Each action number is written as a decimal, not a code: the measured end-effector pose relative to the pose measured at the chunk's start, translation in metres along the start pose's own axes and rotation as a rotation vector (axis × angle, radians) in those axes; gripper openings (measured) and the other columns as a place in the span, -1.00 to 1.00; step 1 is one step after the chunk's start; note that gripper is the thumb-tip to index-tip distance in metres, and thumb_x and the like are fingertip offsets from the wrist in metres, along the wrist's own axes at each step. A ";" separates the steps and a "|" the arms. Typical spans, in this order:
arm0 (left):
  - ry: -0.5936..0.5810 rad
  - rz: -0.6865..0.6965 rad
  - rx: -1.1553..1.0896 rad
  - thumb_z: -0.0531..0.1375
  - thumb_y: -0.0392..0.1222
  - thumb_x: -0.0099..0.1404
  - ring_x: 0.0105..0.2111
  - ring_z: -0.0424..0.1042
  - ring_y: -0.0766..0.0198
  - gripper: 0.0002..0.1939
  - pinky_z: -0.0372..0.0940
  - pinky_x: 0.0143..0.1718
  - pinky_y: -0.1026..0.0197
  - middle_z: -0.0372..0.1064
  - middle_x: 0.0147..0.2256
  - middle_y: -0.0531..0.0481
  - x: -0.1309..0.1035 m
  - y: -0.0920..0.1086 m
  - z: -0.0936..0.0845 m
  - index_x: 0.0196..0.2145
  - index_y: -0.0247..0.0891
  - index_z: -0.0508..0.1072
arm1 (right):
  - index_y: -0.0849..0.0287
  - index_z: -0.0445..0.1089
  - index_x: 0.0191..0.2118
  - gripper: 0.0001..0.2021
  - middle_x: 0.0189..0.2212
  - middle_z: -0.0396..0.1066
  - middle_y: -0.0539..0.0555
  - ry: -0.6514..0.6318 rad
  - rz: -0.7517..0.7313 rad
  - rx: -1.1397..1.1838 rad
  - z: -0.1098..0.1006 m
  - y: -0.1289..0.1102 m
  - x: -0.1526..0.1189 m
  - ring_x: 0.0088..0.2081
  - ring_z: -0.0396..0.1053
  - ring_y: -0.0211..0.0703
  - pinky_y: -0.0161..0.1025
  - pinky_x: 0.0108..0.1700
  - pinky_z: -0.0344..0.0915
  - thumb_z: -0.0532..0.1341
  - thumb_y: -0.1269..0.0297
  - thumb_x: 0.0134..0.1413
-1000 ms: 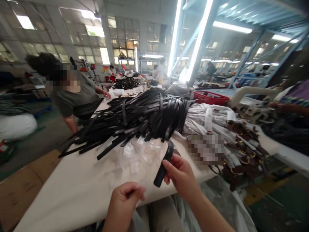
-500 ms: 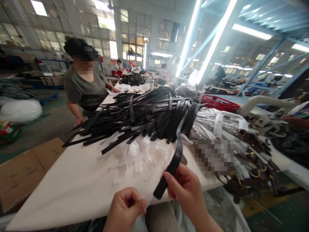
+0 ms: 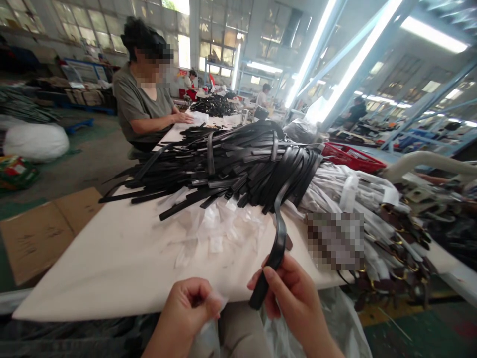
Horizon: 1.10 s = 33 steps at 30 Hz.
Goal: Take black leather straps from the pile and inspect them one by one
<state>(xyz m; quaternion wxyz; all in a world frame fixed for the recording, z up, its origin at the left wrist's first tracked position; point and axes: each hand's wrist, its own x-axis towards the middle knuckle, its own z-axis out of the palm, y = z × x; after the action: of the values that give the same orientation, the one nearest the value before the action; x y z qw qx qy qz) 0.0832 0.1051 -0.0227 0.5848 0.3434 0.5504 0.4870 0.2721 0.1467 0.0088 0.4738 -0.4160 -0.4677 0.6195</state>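
Note:
My right hand [image 3: 288, 293] grips a black leather-like strap [image 3: 278, 238] close to its blunt end, with the thumb on top. The strap's other end runs up to a large heap of black straps [image 3: 242, 164] lying across the table. Just above the near table edge, my left hand [image 3: 190, 303] is closed in a pinch. A small bit of thin whitish plastic film [image 3: 220, 300] sticks out from its fingertips. Scraps of clear plastic film [image 3: 219, 223] lie on the table in front of the heap.
White-wrapped straps with brown ends and gold-coloured rings [image 3: 387, 223] lie to the right. A red basket [image 3: 350, 158] sits behind them. A co-worker [image 3: 145, 104] stands at the table's left side. A cardboard box [image 3: 48, 233] is on the floor at left.
The view has tilted down slightly and shifted left. My right hand still holds the strap, its end now a little farther from my left hand. The co-worker's hands have moved together on the table.

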 end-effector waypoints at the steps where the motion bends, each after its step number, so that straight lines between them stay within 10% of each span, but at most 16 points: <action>1: -0.005 -0.009 -0.018 0.40 0.00 -0.09 -0.62 0.08 0.39 -0.61 -0.08 -0.53 0.28 0.25 -0.70 0.09 0.000 -0.002 0.000 -0.69 -0.26 0.30 | 0.25 0.28 -0.24 -0.59 -0.43 0.55 0.16 0.003 -0.006 0.005 0.001 0.000 -0.001 -0.75 0.22 -0.49 -0.59 -0.71 0.05 0.31 -0.04 0.14; 10: -0.123 0.071 0.073 0.40 -0.05 -0.04 -0.57 0.10 0.35 -0.67 -0.04 -0.49 0.25 0.18 -0.65 0.11 0.004 -0.011 0.002 -0.68 -0.29 0.41 | 0.24 0.29 -0.28 -0.59 -0.36 0.56 0.14 0.076 -0.040 0.038 0.022 -0.015 -0.008 -0.69 0.34 -0.44 -0.55 -0.67 0.21 0.35 -0.03 0.08; 33: -0.293 -0.010 0.143 0.43 0.15 -0.02 -0.39 0.33 0.19 -0.57 0.22 -0.33 0.21 0.45 -0.44 -0.04 0.002 -0.027 -0.007 -0.51 -0.31 0.52 | 0.24 0.29 -0.25 -0.59 -0.46 0.43 0.05 -0.337 0.053 -0.027 0.014 -0.004 0.004 -0.69 0.23 -0.47 -0.56 -0.70 0.07 0.30 -0.05 0.12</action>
<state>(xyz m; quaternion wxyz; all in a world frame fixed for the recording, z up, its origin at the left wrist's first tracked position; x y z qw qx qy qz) 0.0811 0.0978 -0.0495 0.6353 0.4490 0.4941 0.3882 0.2583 0.1482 0.0157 0.3663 -0.3246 -0.5379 0.6864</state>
